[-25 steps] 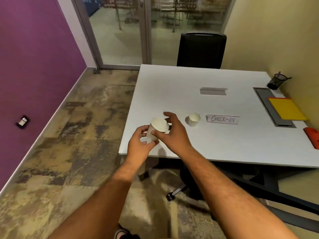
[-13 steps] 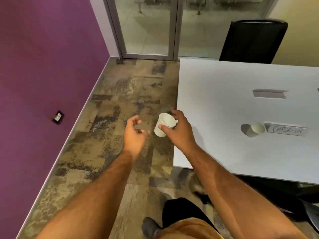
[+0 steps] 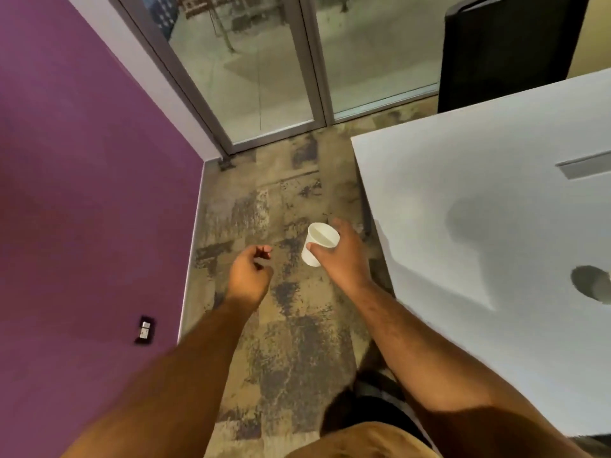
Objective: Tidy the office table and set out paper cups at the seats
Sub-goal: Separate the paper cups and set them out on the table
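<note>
Currently the right hand (image 3: 344, 256) grips a paper cup (image 3: 319, 244) by its side wall, held over the floor just off the tabletop (image 3: 463, 206) edge; the left hand (image 3: 249, 276) is loosely curled, empty; excess squeeze could crush the thin cup; a loose grip could drop it.

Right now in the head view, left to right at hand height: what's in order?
Purple wall → left hand → paper cup → right hand → white table → second cup at the right edge.

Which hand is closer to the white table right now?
Right. The right hand, holding a paper cup, is just off the white table edge; the left hand hangs empty farther out over the floor.
</note>
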A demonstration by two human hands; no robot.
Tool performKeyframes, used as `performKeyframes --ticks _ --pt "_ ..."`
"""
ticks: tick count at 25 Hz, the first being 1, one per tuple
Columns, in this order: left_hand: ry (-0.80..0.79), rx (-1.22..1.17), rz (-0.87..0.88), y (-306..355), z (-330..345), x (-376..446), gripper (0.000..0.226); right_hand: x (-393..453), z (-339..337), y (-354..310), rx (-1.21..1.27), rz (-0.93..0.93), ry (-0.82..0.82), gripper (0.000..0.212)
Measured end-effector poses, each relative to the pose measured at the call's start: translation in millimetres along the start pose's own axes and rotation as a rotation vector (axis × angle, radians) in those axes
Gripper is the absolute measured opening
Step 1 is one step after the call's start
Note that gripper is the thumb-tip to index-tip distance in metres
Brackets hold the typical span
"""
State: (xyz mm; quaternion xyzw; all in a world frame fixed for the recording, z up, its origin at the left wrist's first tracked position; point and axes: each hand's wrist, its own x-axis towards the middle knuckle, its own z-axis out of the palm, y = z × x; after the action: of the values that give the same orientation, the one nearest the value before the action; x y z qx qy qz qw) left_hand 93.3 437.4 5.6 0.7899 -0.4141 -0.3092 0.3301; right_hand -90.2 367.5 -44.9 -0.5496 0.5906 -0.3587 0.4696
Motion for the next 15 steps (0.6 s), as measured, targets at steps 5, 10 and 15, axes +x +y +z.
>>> performKeyframes --ticks 5,10,15 --pt "-0.021 -0.115 0.005 39.0 38.6 103.3 0.035 85.3 10.1 -27.6 0.0 0.005 0.075 0.07" --pt "-0.116 -0.245 0.044 72.8 86.9 190.3 0.032 160.4 1.2 -35.9 -0.055 0.064 0.167 0.078" --pt "-0.253 -0.192 0.166 107.6 110.0 304.0 0.03 247.0 19.0 -50.3 -0.039 0.145 0.357 0.083"
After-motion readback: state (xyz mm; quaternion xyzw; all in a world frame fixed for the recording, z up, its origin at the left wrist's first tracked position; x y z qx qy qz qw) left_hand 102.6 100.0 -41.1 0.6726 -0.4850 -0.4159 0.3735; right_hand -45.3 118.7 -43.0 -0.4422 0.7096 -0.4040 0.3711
